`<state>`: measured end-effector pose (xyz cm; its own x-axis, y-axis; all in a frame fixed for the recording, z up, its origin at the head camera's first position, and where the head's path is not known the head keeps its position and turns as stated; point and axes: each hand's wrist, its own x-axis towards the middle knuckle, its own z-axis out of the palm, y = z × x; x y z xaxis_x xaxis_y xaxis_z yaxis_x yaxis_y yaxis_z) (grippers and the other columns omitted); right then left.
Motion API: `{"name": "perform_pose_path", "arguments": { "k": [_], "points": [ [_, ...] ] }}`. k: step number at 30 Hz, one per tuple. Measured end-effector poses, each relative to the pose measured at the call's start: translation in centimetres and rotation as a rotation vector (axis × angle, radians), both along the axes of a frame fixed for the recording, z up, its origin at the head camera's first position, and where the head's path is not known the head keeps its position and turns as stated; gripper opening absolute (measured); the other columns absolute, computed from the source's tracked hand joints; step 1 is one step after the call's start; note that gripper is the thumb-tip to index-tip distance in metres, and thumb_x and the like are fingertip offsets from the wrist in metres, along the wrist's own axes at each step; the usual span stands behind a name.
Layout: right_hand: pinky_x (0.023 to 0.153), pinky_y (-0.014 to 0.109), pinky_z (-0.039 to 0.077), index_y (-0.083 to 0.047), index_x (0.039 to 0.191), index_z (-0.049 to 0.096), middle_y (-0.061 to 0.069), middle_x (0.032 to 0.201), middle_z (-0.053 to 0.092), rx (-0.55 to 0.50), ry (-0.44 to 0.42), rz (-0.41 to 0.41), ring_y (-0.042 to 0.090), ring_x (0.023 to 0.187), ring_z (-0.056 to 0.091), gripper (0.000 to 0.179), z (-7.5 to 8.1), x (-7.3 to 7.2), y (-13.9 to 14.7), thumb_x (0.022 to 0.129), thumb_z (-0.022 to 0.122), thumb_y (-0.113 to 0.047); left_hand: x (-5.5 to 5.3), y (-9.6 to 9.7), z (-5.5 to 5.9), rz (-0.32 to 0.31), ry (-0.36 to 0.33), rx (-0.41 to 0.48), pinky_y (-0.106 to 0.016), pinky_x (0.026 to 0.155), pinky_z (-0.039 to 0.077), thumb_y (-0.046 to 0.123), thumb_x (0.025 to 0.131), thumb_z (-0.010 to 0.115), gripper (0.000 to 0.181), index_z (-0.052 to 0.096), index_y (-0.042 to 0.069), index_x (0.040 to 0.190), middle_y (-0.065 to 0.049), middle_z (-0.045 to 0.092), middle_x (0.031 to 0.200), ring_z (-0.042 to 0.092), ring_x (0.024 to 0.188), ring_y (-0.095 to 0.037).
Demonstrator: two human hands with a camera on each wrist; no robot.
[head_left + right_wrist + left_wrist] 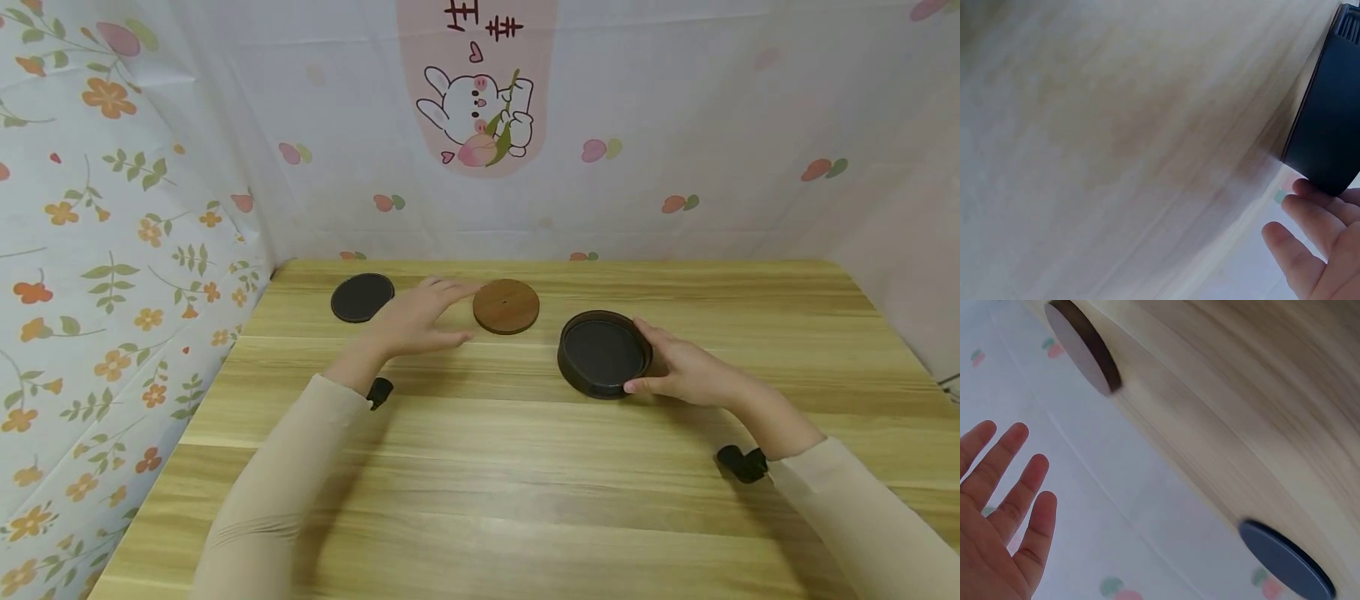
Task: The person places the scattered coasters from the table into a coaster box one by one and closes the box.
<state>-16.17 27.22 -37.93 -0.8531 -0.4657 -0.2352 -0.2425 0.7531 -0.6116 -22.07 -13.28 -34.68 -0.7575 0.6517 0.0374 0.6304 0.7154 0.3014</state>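
Partially hiding a black disc (360, 297), the left hand (416, 321) is holding fingers wide; the right hand (693, 371) is gripping an upward-facing round container (602, 354) (cropped, right-wrist view).

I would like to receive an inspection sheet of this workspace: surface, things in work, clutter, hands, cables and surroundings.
Surface: table with pale wood grain.
Things in work: round black container, open at the top; brown disc; black disc.
Clutter: nothing seen.
Hands: left hand open, holding nothing; right hand grips the container's side.
Cables: thin dark shape at the head view's right edge, perhaps a cable; cannot tell.
Surroundings: printed cloth behind the table and on the left.
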Motion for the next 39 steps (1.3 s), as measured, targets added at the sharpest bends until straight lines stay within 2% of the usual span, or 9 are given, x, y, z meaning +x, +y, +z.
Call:
{"name": "perform_pose_path", "arguments": {
  "k": [3,8,15,19,23,29,34,39],
  "points": [
    [0.113,0.07,0.016,0.003,0.158,0.002,0.032,0.162,0.004,-0.01,-0.01,-0.001,0.055,0.147,0.009,0.112,0.1,0.1,0.0,0.087,0.072,-0.048,0.1,-1.7,0.1,0.052,0.021,-0.022,-0.054,0.107,0.042,0.04,0.093,0.067,0.067,0.043,0.018,0.151,-0.005,0.049,0.151,0.039,0.143,-0.029],
    [0.113,0.07,0.016,0.004,0.158,0.002,0.032,0.162,0.005,-0.021,-0.011,0.0,0.055,0.147,0.01,0.111,0.2,0.1,-0.1,0.088,0.072,-0.047,-0.1,-4.4,0.1,0.115,0.02,-0.024,-0.056,0.109,0.039,0.033,0.094,0.068,0.065,0.044,0.014,0.151,-0.01,0.05,0.149,0.041,0.141,-0.034],
    [0.113,0.07,0.016,0.004,0.158,0.003,0.033,0.162,0.005,-0.016,-0.003,0.007,0.055,0.147,0.01,0.11,0.2,0.1,-0.2,0.088,0.071,-0.047,-0.7,-7.4,-0.6,0.148,0.006,-0.012,-0.055,0.113,0.035,0.026,0.094,0.068,0.061,0.046,0.007,0.148,-0.017,0.051,0.147,0.043,0.138,-0.039],
    [0.113,0.07,0.016,0.004,0.158,0.002,0.032,0.162,0.004,-0.016,-0.007,0.003,0.055,0.147,0.009,0.11,0.2,0.1,-0.1,0.088,0.071,-0.046,-1.3,-8.9,-1.1,0.196,-0.004,0.024,-0.056,0.113,0.033,0.023,0.096,0.066,0.056,0.049,0.001,0.144,-0.022,0.052,0.145,0.043,0.137,-0.042],
    [0.113,0.07,0.015,0.004,0.158,0.002,0.032,0.163,0.003,-0.021,-0.008,0.004,0.054,0.148,0.008,0.11,0.1,0.1,0.0,0.088,0.071,-0.046,-1.9,-10.1,-1.4,0.24,-0.055,0.058,-0.056,0.114,0.031,0.02,0.097,0.063,0.054,0.048,-0.002,0.144,-0.024,0.05,0.146,0.04,0.139,-0.043],
    [0.113,0.071,0.015,0.004,0.158,0.002,0.032,0.162,0.004,-0.027,-0.006,0.006,0.055,0.147,0.008,0.11,-0.1,0.0,-0.1,0.088,0.071,-0.046,-3.4,-11.7,-2.1,0.258,-0.087,0.085,-0.057,0.112,0.034,0.015,0.097,0.062,0.054,0.046,-0.008,0.143,-0.028,0.05,0.144,0.044,0.135,-0.046],
    [0.113,0.07,0.017,0.004,0.158,0.003,0.032,0.162,0.005,-0.022,0.0,0.007,0.054,0.148,0.01,0.11,-0.3,0.0,-0.3,0.088,0.071,-0.047,-4.2,-13.0,-2.7,0.309,-0.105,0.043,-0.059,0.113,0.032,0.018,0.097,0.061,0.056,0.045,-0.008,0.144,-0.03,0.047,0.145,0.041,0.136,-0.048],
    [0.113,0.069,0.02,0.005,0.157,0.003,0.033,0.162,0.007,0.007,0.015,0.0,0.055,0.146,0.014,0.11,-0.2,0.0,-0.2,0.089,0.07,-0.048,-4.8,-13.3,-2.9,0.329,-0.145,-0.003,-0.061,0.115,0.027,0.024,0.098,0.06,0.061,0.04,-0.005,0.148,-0.03,0.041,0.15,0.034,0.14,-0.049]
  ]
}}
